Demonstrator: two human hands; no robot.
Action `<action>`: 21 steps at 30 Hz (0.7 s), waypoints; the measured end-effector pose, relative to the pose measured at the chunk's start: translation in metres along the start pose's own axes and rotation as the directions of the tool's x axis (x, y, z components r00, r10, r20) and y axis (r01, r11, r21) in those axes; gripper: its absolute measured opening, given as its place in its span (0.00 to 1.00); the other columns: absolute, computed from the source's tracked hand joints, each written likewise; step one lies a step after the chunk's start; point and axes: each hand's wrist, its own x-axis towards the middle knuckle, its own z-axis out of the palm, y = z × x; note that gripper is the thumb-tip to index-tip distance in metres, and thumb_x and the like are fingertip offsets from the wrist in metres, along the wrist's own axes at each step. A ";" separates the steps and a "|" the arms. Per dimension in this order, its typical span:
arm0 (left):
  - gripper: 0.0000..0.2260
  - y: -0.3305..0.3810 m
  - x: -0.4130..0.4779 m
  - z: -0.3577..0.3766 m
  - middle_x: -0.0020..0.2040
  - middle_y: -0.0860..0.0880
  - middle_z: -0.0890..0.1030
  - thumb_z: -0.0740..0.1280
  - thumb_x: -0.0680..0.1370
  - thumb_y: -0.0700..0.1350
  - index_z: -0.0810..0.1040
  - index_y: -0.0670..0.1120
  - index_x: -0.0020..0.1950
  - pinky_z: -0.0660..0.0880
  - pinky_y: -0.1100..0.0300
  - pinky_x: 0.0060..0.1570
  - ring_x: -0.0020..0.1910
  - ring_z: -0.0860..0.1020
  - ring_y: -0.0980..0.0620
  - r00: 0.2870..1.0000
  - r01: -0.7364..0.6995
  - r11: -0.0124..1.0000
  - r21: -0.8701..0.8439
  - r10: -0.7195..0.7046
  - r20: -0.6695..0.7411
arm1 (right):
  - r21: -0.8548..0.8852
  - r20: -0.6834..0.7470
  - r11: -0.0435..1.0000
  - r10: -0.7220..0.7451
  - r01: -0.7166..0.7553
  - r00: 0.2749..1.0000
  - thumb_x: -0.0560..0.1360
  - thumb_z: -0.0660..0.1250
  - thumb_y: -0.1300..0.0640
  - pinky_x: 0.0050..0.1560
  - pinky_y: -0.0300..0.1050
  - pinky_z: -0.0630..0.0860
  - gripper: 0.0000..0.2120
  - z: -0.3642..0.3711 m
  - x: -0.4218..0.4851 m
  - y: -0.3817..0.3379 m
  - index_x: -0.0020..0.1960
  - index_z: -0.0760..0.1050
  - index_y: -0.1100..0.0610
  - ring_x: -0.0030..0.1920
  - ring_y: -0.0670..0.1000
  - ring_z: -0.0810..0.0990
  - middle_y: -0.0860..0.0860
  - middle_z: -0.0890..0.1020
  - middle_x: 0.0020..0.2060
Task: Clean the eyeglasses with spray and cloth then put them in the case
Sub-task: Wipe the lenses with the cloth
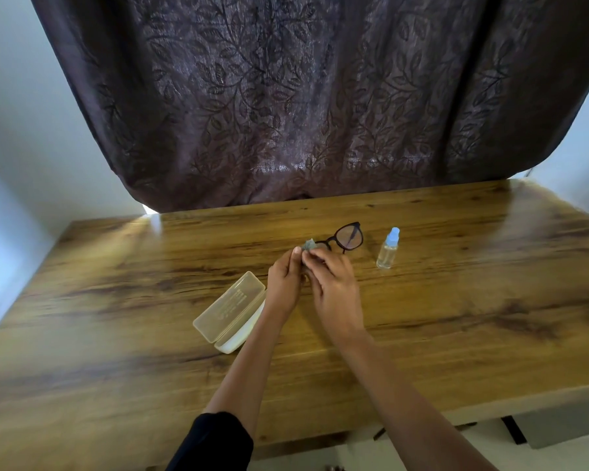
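Observation:
Dark-framed eyeglasses [348,236] are held above the middle of the wooden table [116,300]. One lens shows clearly; the other is covered by a small grey cloth [308,245] and my fingers. My left hand [284,283] pinches the frame at the covered lens. My right hand [334,287] presses the cloth against that lens. A small clear spray bottle [387,249] with a light blue cap stands upright just right of the glasses. The translucent case [230,311] lies open to the left of my left wrist, nothing visible inside it.
A dark leaf-patterned curtain [303,96] hangs behind the table's far edge. Pale walls flank it. The table's near edge runs below my forearms, and a black bracket [514,430] shows under it at the right.

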 end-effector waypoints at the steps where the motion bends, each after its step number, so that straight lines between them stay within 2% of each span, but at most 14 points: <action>1: 0.16 0.000 0.000 0.000 0.30 0.55 0.75 0.54 0.82 0.46 0.75 0.52 0.38 0.69 0.62 0.32 0.29 0.71 0.62 1.000 -0.006 1.000 0.003 0.006 0.003 | 0.009 0.007 1.000 -0.009 0.009 1.000 0.73 0.67 0.64 0.52 0.35 0.72 0.12 0.000 0.000 0.001 0.56 0.79 0.60 0.52 0.49 0.75 0.53 0.79 0.53; 4: 0.16 0.002 0.000 0.000 0.27 0.54 0.70 0.54 0.82 0.46 0.74 0.50 0.36 0.64 0.60 0.28 0.26 0.67 0.57 1.000 0.012 1.000 -0.004 -0.012 0.025 | 0.012 -0.027 1.000 0.025 -0.025 0.999 0.72 0.67 0.65 0.53 0.35 0.72 0.11 -0.006 0.008 0.012 0.54 0.79 0.61 0.51 0.50 0.76 0.54 0.80 0.51; 8: 0.17 0.003 0.002 0.000 0.28 0.51 0.66 0.54 0.82 0.46 0.70 0.48 0.34 0.63 0.60 0.28 0.27 0.63 0.54 0.998 0.046 0.999 -0.014 -0.045 0.032 | 0.029 -0.094 0.995 0.100 -0.098 0.991 0.73 0.66 0.65 0.53 0.30 0.66 0.10 -0.011 0.017 0.019 0.53 0.80 0.62 0.50 0.50 0.75 0.55 0.81 0.49; 14: 0.15 0.001 0.001 0.000 0.31 0.53 0.74 0.53 0.82 0.46 0.74 0.50 0.38 0.68 0.67 0.29 0.28 0.71 0.63 1.000 -0.013 1.000 0.023 0.013 0.021 | 0.032 0.037 0.999 -0.027 0.025 0.999 0.73 0.67 0.63 0.49 0.34 0.72 0.11 -0.002 0.005 0.005 0.54 0.79 0.60 0.50 0.52 0.77 0.54 0.79 0.49; 18: 0.16 0.001 0.000 0.000 0.26 0.56 0.69 0.53 0.82 0.46 0.71 0.48 0.35 0.63 0.63 0.27 0.23 0.64 0.61 0.999 0.034 0.999 -0.035 -0.033 0.044 | 0.051 -0.013 0.996 0.078 -0.077 0.997 0.72 0.67 0.65 0.48 0.37 0.74 0.10 -0.014 0.016 0.021 0.53 0.80 0.62 0.47 0.52 0.78 0.55 0.79 0.46; 21: 0.17 0.001 0.001 0.000 0.22 0.57 0.69 0.53 0.82 0.45 0.70 0.49 0.33 0.63 0.62 0.28 0.23 0.64 0.61 0.998 0.044 0.998 -0.054 -0.042 0.037 | 0.058 -0.040 0.994 0.095 -0.092 0.995 0.74 0.65 0.63 0.47 0.42 0.77 0.10 -0.014 0.021 0.020 0.53 0.79 0.63 0.47 0.52 0.77 0.55 0.79 0.45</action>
